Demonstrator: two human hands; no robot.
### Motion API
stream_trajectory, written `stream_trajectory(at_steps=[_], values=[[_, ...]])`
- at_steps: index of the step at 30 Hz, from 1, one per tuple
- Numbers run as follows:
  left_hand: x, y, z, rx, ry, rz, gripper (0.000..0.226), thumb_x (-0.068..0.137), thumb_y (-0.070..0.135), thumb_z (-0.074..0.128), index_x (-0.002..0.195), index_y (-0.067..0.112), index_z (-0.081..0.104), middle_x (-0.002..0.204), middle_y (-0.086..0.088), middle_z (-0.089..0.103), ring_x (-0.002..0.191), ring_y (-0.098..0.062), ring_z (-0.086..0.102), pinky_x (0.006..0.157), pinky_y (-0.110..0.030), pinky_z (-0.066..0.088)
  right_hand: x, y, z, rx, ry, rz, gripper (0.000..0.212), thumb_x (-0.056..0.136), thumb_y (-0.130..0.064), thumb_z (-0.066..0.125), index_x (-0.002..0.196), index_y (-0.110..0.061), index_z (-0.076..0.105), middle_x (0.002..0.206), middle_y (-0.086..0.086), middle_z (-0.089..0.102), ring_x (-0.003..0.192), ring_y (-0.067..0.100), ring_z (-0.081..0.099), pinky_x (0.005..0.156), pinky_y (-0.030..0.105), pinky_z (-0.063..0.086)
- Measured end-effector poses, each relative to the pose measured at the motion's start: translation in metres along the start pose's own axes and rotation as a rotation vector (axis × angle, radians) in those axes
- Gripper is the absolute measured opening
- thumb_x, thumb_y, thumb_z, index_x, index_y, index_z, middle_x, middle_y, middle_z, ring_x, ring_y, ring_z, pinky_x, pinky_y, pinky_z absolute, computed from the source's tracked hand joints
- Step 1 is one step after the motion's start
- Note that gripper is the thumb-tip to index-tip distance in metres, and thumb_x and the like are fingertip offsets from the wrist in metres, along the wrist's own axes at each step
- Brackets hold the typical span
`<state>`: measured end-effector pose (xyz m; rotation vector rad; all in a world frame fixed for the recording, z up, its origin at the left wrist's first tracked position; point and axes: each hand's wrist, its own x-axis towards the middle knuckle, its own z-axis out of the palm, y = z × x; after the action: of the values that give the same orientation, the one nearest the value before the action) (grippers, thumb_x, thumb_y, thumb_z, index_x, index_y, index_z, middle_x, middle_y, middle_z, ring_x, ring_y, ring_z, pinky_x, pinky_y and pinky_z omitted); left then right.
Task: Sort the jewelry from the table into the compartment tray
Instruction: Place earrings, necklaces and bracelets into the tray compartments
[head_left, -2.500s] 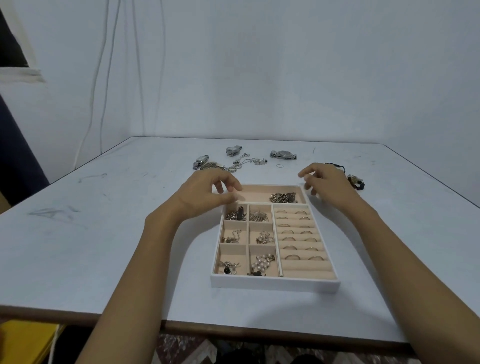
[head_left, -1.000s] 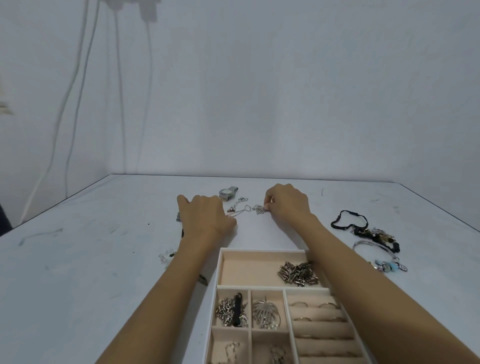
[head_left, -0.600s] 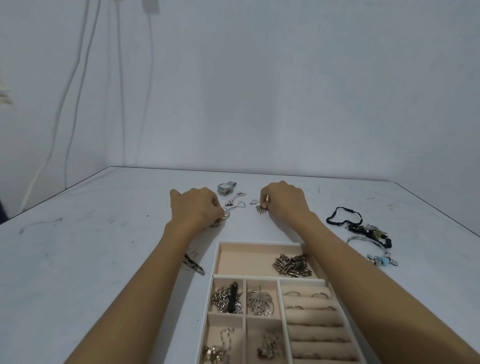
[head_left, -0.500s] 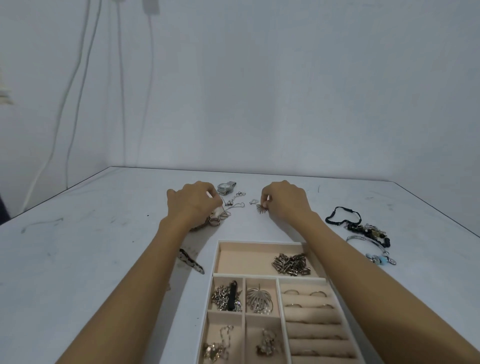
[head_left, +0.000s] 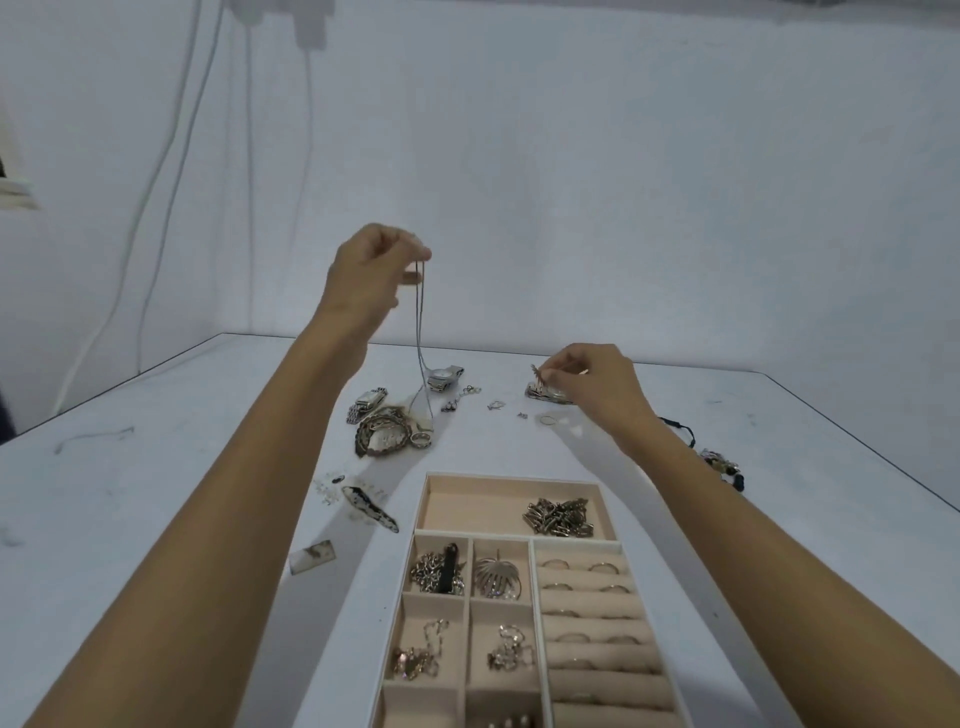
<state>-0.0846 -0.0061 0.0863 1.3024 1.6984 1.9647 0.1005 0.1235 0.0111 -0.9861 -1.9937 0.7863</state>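
My left hand (head_left: 366, 278) is raised high above the table and pinches a thin silver chain (head_left: 421, 338) that hangs down to a pile of jewelry (head_left: 387, 434). My right hand (head_left: 592, 382) hovers low over the far table and pinches a small leaf-shaped earring (head_left: 536, 373) just above a silver watch (head_left: 543, 393). The compartment tray (head_left: 511, 480) lies near me, with chains, pendants and rings in its beige slots.
Another watch (head_left: 445, 376), small earrings and a ring (head_left: 547, 420) lie scattered at the far middle. Dark bracelets (head_left: 719, 460) sit to the right. A patterned hair clip (head_left: 370, 507) and a small tag (head_left: 311, 557) lie left of the tray.
My left hand has lifted from the table, drawing the chain up out of the pile. My right hand has shifted right with the earring and now holds it over the watch.
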Motion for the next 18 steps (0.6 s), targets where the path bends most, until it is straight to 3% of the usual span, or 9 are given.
stream_trajectory(at_steps=[3, 6, 8, 10, 15, 18], values=[[-0.003, 0.012, 0.0, -0.138, -0.033, -0.03, 0.008, 0.098, 0.024, 0.045, 0.09, 0.024, 0.046, 0.087, 0.005, 0.072, 0.078, -0.013, 0.068, 0.078, -0.031, 0.05, -0.014, -0.006, -0.01, 0.227, -0.02, 0.059, 0.005, 0.087, -0.014, 0.065, 0.084, -0.015, 0.069, 0.081, 0.002, 0.066, 0.063, 0.011, 0.055, 0.053, 0.022, 0.039], [-0.008, 0.013, 0.002, -0.162, -0.069, -0.048, 0.005, 0.1, 0.024, 0.043, 0.097, 0.02, 0.044, 0.075, 0.002, 0.058, 0.055, -0.012, 0.055, 0.065, -0.031, 0.057, -0.027, -0.009, -0.016, 0.359, -0.04, 0.121, 0.006, 0.089, -0.013, 0.064, 0.092, -0.011, 0.069, 0.085, 0.005, 0.065, 0.063, 0.013, 0.056, 0.05, 0.022, 0.04], [-0.008, 0.009, 0.002, -0.038, -0.094, -0.028, 0.004, 0.099, 0.026, 0.043, 0.099, 0.022, 0.044, 0.073, 0.004, 0.052, 0.046, -0.009, 0.041, 0.05, -0.022, 0.047, -0.035, -0.009, -0.019, 0.395, -0.055, 0.138, 0.005, 0.09, -0.012, 0.063, 0.091, -0.012, 0.068, 0.084, 0.005, 0.065, 0.063, 0.014, 0.056, 0.05, 0.022, 0.041], [-0.007, 0.007, 0.0, 0.117, -0.156, 0.006, 0.006, 0.098, 0.029, 0.046, 0.098, 0.023, 0.048, 0.072, 0.006, 0.052, 0.043, -0.006, 0.036, 0.048, -0.018, 0.035, -0.042, -0.009, -0.021, 0.388, -0.065, 0.135, 0.006, 0.09, -0.012, 0.063, 0.088, -0.014, 0.068, 0.082, 0.001, 0.066, 0.062, 0.013, 0.057, 0.05, 0.022, 0.041], [-0.009, 0.001, -0.009, 0.516, -0.433, 0.054, 0.013, 0.092, 0.029, 0.058, 0.097, 0.019, 0.065, 0.074, 0.005, 0.056, 0.056, -0.006, 0.043, 0.053, -0.021, 0.033, -0.051, -0.012, -0.024, 0.391, -0.088, 0.127, 0.006, 0.09, -0.013, 0.063, 0.088, -0.015, 0.068, 0.079, -0.001, 0.068, 0.061, 0.012, 0.057, 0.05, 0.021, 0.042], [-0.014, -0.012, -0.013, 0.751, -0.585, -0.004, 0.014, 0.091, 0.026, 0.061, 0.098, 0.017, 0.069, 0.086, 0.003, 0.065, 0.08, -0.011, 0.057, 0.069, -0.027, 0.044, -0.055, -0.014, -0.021, 0.362, -0.129, 0.108, 0.006, 0.09, -0.012, 0.063, 0.089, -0.013, 0.069, 0.077, 0.0, 0.067, 0.06, 0.012, 0.058, 0.05, 0.022, 0.042]])
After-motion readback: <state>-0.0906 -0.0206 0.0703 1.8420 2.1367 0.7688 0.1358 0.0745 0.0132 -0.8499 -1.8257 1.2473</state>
